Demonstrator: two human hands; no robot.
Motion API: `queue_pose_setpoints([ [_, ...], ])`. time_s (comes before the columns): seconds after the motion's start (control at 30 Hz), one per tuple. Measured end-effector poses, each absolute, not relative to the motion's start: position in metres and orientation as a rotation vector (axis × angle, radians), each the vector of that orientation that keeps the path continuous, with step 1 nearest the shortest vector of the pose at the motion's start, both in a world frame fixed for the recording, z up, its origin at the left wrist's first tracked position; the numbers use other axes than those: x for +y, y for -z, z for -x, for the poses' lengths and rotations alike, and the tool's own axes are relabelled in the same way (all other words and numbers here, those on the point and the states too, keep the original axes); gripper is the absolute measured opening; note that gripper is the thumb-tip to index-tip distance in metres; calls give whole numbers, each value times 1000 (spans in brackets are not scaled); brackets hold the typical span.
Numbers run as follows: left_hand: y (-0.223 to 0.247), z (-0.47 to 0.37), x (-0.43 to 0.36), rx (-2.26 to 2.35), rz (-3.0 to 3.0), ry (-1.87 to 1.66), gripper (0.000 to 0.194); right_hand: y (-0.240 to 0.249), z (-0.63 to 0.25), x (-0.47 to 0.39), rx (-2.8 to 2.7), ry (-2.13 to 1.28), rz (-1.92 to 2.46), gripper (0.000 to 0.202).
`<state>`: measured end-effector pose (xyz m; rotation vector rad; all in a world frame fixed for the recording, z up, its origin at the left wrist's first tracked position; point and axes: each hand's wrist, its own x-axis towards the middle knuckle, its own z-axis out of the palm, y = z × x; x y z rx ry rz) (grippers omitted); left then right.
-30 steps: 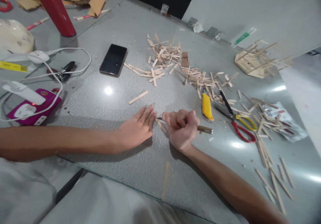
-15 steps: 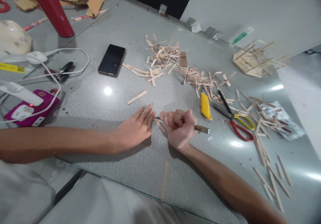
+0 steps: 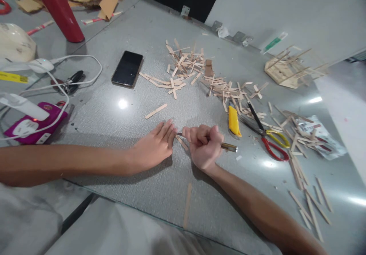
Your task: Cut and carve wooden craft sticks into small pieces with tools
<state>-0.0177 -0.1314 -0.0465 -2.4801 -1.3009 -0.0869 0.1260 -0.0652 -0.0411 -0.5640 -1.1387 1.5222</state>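
Observation:
My right hand (image 3: 206, 144) is closed in a fist round a slim craft knife (image 3: 229, 147). Its brass-coloured end sticks out to the right, and its dark tip points left at my left hand's fingertips. My left hand (image 3: 157, 144) lies flat on the table, fingers stretched out and side by side. A short wooden craft stick (image 3: 182, 143) lies between the hands, one end at the left fingertips and under the knife tip. Whether the left fingers press on it is hidden. Another craft stick (image 3: 156, 111) lies beyond the left hand.
Loose sticks (image 3: 188, 62) are heaped at the back. To the right are a yellow box cutter (image 3: 234, 121), scissors (image 3: 262, 132), a plastic packet (image 3: 333, 144) and a wooden stick frame (image 3: 281, 72). On the left are a phone (image 3: 127, 69), cables and a purple power strip (image 3: 37, 123).

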Motion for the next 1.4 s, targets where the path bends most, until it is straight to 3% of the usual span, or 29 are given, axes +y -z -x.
queue_pose_setpoints([
  [1.0,47,18,-132,-1350,2496,78,42,40,-127,-66,-1167,-1518,644,63],
  [1.4,43,19,-128,-1318,2515,11,44,48,-132,-63,-1405,-1525,433,60],
])
